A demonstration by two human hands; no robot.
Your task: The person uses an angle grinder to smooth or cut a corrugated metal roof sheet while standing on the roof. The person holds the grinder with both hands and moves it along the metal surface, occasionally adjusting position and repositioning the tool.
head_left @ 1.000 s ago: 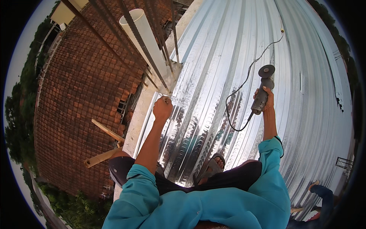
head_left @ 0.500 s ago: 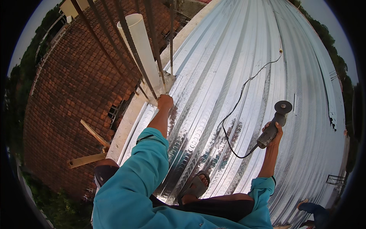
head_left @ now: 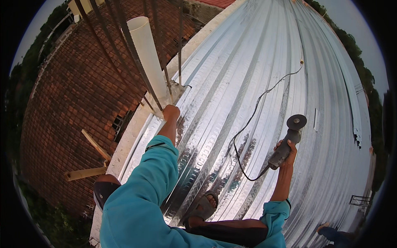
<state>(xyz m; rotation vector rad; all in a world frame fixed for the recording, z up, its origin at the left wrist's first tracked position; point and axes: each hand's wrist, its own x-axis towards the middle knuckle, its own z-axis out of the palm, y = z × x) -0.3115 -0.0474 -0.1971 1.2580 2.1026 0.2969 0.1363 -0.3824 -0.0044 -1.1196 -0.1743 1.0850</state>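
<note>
Right hand (head_left: 288,154), right of centre: clamped around the body of a dark grey angle grinder (head_left: 280,155), round black disc (head_left: 296,122) toward the top of the frame. Black cord (head_left: 251,180) loops out of its lower end, then runs up to an orange-yellow connector (head_left: 301,62) at upper right. Left hand (head_left: 171,112), left of centre: at the edge of the shiny ribbed metal decking (head_left: 244,95), near the feet of the brown steel rebar rods (head_left: 132,49) and white round pipe (head_left: 147,53). Its fingers are hidden; can't tell the grip. Pale concrete ledge (head_left: 128,144) separates decking from red-brown tiled roof (head_left: 70,120), left side.
</note>
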